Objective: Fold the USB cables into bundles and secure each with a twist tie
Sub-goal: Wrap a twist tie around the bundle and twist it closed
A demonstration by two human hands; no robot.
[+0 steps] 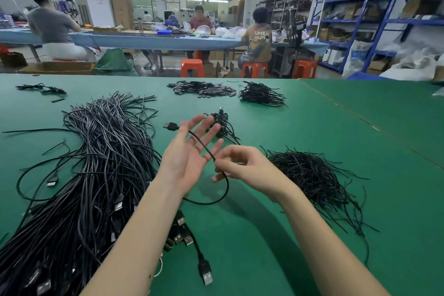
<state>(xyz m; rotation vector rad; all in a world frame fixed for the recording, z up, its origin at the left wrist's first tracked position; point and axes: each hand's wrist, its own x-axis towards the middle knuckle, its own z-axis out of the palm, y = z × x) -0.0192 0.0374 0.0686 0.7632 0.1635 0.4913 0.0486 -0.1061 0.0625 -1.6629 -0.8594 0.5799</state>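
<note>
Black USB cable [208, 151] across spread left hand [189, 151], pinched by right hand [240, 166]; distant shirt [260, 41] lettered "UNKNOWN".

Both bare forearms reach forward from the bottom edge and converge toward the middle. The left hand [189, 151] is held up with its palm turned inward toward the right, fingers straight and slightly spread, thumb raised at the far side. The right hand [242, 163] sits just beside it, wrist bent, fingers curled inward with thumb and forefinger pinched together; its lower fingers seem loosely tucked, though their tips are partly hidden. The two hands almost touch at the fingertips.
</note>
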